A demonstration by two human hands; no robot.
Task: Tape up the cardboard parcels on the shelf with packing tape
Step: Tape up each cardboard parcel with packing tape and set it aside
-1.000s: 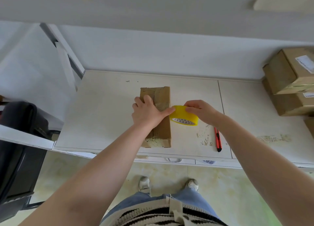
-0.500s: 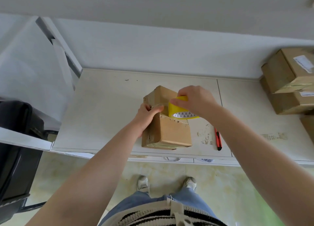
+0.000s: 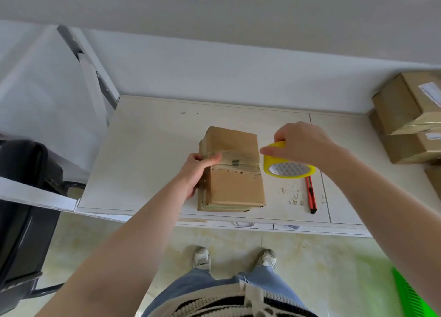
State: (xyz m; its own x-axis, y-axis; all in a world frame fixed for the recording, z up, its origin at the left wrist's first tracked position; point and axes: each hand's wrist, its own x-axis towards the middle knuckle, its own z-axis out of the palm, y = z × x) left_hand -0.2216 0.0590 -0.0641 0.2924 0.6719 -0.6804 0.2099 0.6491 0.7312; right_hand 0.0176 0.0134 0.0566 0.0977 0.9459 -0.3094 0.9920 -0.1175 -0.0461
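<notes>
Cream shelf boards (image 3: 148, 154) fill the middle of the frame, and your brown cardboard parcel (image 3: 235, 190) lies flat near the front edge, centre frame. A glossy band of clear tape crosses its upper half over scuffed, crinkled older tape. Your left hand (image 3: 199, 171) grips the parcel's left side, thumb pressed on the band. Your right hand (image 3: 301, 144) clasps the yellow packing tape roll (image 3: 287, 167) just right of the parcel, seemingly touching it. A red utility knife (image 3: 311, 196) lies below the roll.
</notes>
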